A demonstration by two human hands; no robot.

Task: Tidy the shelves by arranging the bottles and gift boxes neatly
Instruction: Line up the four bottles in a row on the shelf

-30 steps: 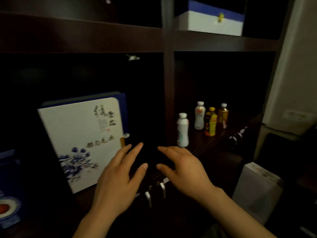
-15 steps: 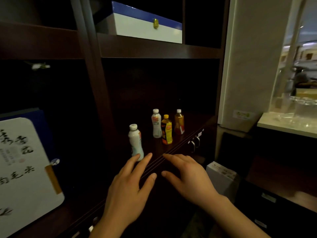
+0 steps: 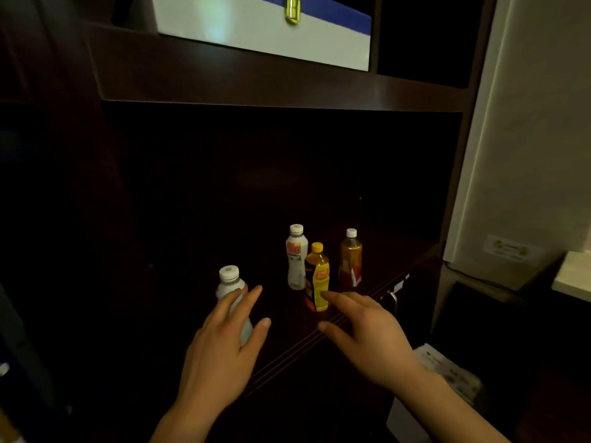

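Several small bottles stand on a dark wooden shelf (image 3: 367, 251). A white bottle (image 3: 229, 284) stands nearest, at the left. My left hand (image 3: 224, 350) is in front of it with fingers straight, covering its lower half; contact is unclear. A yellow-labelled bottle (image 3: 317, 278) stands in the middle, and the fingertips of my right hand (image 3: 367, 334) reach its lower part with fingers spread. Behind stand another white bottle (image 3: 296, 255) and an amber bottle (image 3: 350, 259). A white gift box with a blue lid and gold clasp (image 3: 262, 24) sits on the shelf above.
A dark upright post (image 3: 80, 155) bounds the compartment at the left, a pale wall panel (image 3: 527, 139) at the right. Metal drawer handles (image 3: 391, 297) sit on the shelf's front edge. A white box (image 3: 447, 375) stands low at the right.
The view has swung right and closer to the bottles; the large white gift box at the left has left view. Both hands have reached forward to the nearest white bottle and the yellow one.
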